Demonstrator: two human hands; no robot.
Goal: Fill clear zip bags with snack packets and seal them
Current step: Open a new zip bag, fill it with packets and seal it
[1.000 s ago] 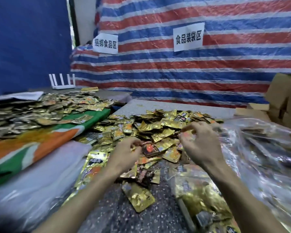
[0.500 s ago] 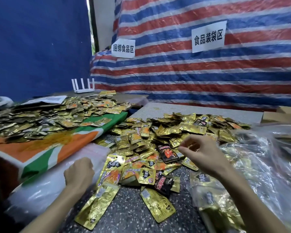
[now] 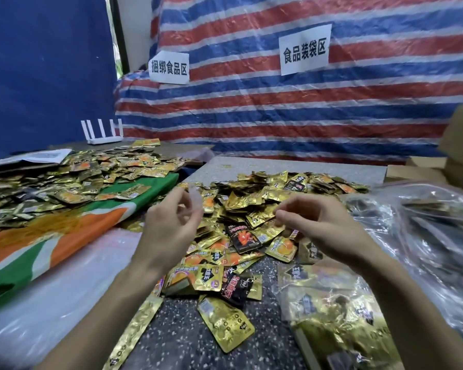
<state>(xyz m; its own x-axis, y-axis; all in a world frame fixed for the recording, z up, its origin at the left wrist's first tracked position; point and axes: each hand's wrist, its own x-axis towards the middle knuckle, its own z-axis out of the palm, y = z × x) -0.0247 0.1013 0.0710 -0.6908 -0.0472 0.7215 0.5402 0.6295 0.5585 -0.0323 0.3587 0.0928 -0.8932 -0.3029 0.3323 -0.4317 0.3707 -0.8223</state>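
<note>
Well, the left hand (image 3: 171, 231) is raised over the heap of snack packets (image 3: 251, 206) on the speckled table (image 3: 187, 340), thumb and fingers pinching a scrap of clear plastic (image 3: 196, 200) (too blurred to say whether it is a zip bag). The right hand (image 3: 321, 225) hovers apart from it, fingers curled and thumb against forefinger; whether it holds anything I cannot tell. By the right forearm lies a filled bag (image 3: 332, 316), clear and stuffed with gold packets. Further right, a big clear sack (image 3: 433, 236) holds dark, flat things. A second heap (image 3: 64, 177) covers a green, orange and white cloth (image 3: 38, 249), beside a pale plastic stack (image 3: 51, 303).
</note>
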